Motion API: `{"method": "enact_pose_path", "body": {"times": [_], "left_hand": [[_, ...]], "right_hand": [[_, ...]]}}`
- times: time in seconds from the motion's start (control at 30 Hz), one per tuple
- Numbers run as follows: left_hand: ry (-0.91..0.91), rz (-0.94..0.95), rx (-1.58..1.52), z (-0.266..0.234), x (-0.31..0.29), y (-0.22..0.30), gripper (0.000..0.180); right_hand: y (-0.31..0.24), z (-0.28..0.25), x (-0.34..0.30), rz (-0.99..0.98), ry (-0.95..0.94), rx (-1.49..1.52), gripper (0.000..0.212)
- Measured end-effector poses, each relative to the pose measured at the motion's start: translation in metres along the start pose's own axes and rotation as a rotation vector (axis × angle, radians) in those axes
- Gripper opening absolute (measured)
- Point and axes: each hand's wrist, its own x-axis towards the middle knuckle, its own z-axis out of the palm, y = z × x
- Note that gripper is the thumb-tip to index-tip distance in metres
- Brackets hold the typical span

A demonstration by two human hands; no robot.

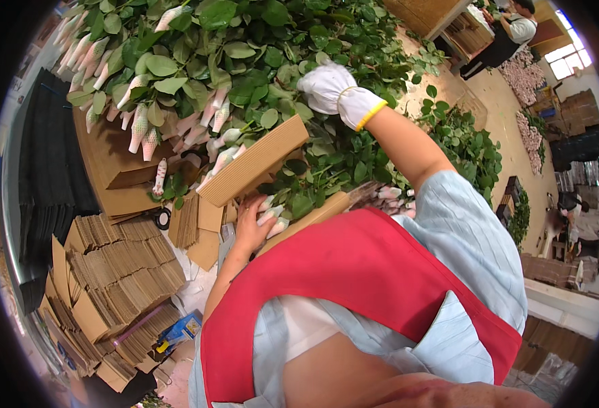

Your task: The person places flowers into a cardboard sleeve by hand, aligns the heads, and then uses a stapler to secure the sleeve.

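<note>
Green leafy flower stems point(252, 88) lie around the white-gloved right hand point(325, 88), seemingly bunched, though whether it grips I cannot tell.

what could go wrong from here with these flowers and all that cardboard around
Pricks: the bare left hand is at some netted flower heads; thorns, if there are any, might scratch it more easily than the gloved right hand among the leafy stems.

Bruising: the tilted ridged cardboard piece is close to other netted heads and might crush them if knocked.

Slipping: the uneven cardboard stack could slide.
</note>
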Motion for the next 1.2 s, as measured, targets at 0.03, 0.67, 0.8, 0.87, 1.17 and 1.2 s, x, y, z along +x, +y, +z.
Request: {"method": "enact_pose_path", "body": {"times": [0.03, 0.67, 0.8, 0.87, 1.17, 1.2], "left_hand": [[0.047, 0.023, 0.029, 0.003, 0.001, -0.002, 0.073], [0.164, 0.110, 0.097, 0.001, -0.013, 0.010, 0.053], [0.069, 0.149, 0.384, -0.030, -0.001, 0.026, 0.044], [-0.021, 0.106, 0.289, -0.034, 0.015, 0.016, 0.034], [0.070, 0.023, 0.109, -0.014, 0.013, -0.002, 0.044], [0.055, -0.049, 0.104, -0.017, 0.011, 0.003, 0.048]], "right_hand": [[0.010, 0.005, 0.002, -0.079, 0.299, -0.044, 0.010], [-0.049, 0.055, -0.129, -0.179, -0.301, 0.112, 0.048], [-0.055, -0.016, -0.091, -0.172, -0.282, 0.127, 0.037], [-0.017, -0.022, -0.073, 0.464, -0.315, 0.629, 0.021], [0.004, 0.017, 0.014, -0.090, -0.012, -0.041, 0.012], [0.001, -0.009, 0.017, -0.058, -0.028, 0.015, 0.010]]}}
